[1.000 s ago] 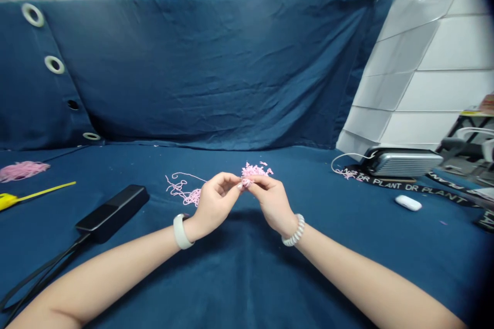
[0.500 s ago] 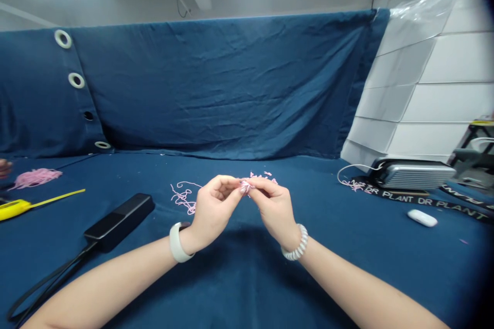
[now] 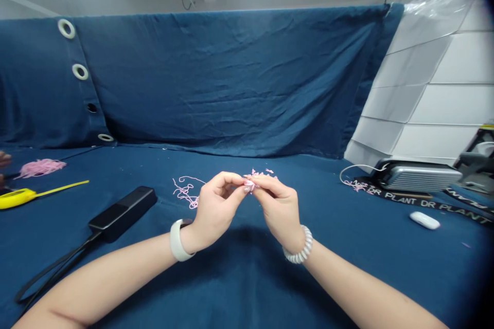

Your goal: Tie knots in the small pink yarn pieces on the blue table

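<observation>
Between my fingertips is a small knotted bit of pink cord [image 3: 250, 184], mostly covered by them. My left hand [image 3: 218, 208] pinches it from the left with thumb and forefinger. From the right, my right hand [image 3: 280, 208] pinches the same bit, so the fingertips of both hands meet. Loose curls of pink cord [image 3: 186, 193] lie on the blue cloth just left of my left hand. Small pink cord pieces [image 3: 266, 172] are scattered behind my fingers, partly hidden by my right hand.
At left are a black oblong device [image 3: 123, 213] with a strap, a yellow tape measure [image 3: 17, 198], a pink cord bundle [image 3: 41, 167] and another person's hand [image 3: 4, 159]. At right stand a silver-black device [image 3: 420, 177], a white case [image 3: 424, 220], a lettered lanyard [image 3: 401, 197] and stacked white boxes [image 3: 443, 97].
Both hands keep their pinch on the pink cord, with only slight finger movement. The view has shifted a little. The other person's hand at far left has moved slightly.
</observation>
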### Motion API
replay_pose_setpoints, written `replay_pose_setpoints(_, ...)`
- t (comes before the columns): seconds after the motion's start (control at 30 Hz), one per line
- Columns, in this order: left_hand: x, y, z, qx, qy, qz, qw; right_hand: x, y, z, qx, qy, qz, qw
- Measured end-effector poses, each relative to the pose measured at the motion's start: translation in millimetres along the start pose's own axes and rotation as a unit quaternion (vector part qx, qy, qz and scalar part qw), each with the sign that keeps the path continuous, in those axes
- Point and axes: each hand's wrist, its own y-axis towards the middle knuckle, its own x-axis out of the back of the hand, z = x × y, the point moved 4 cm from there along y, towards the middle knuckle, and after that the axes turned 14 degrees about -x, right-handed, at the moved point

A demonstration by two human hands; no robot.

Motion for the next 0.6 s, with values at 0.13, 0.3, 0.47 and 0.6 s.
replay_pose_setpoints(0.13, -1.5, -0.9, -2.7, -0.028, -0.001, 0.012, 1.0, -0.4, -0.3, 2.0, -0.011, -0.011, -0.007, 1.0)
replay_pose_setpoints(0.3, -1.2, -2.1, 1.2, 0.02, -0.031, -0.025, 0.999, -0.4, 0.0, -0.5, -0.02, 0.017, -0.012, 1.0)
replay_pose_setpoints(0.47, -3.0, -1.6, 1.4, 0.021, -0.009, 0.001, 1.0, -0.1, 0.7, -7.1, -0.036, 0.049, -0.009, 0.998)
replay_pose_setpoints(0.6, -3.4, -1.5, -2.6, -0.025, -0.015, 0.002, 1.0, -1.8, -0.3, -5.5, -0.041, 0.064, -0.003, 0.997)
